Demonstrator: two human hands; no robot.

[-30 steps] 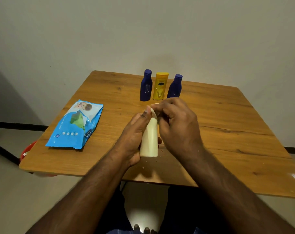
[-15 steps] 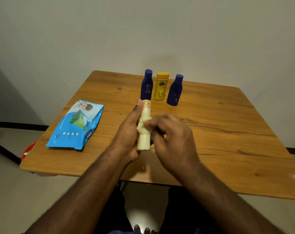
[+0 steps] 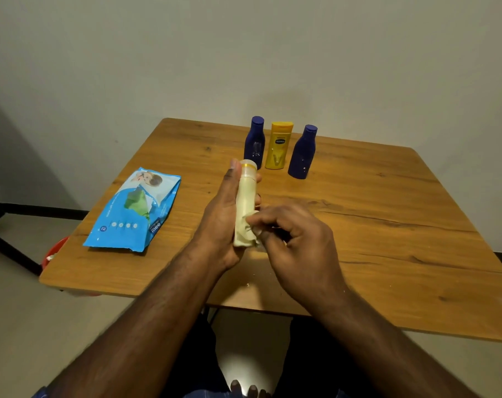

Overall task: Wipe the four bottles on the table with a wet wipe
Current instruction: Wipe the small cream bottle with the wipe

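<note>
Over the near middle of the bench (image 3: 359, 254): the cream bottle (image 3: 245, 196) is held up off the wood, cap pointing away from the person.
Left hand (image 3: 221, 225): curled around the cream bottle from the left, thumb lying along its side up to the cap.
Right hand (image 3: 295, 239): fingers pinched on the wet wipe (image 3: 248, 235), which is bunched against the lower end of the bottle.
Step in hand: wiping the cream bottle, by my reading at its base end.
Other bottles: left blue bottle (image 3: 255, 143), yellow bottle (image 3: 279, 146) and right blue bottle (image 3: 302, 152) stand upright in a row at the far side, close together.
Wipe pack (image 3: 135, 209): lies flat at the left, well apart from the hands.
Next move calls for: turning the bottle in the left grip so the wipe meets any unwiped side, then setting it down upright and taking one from the far row.
</note>
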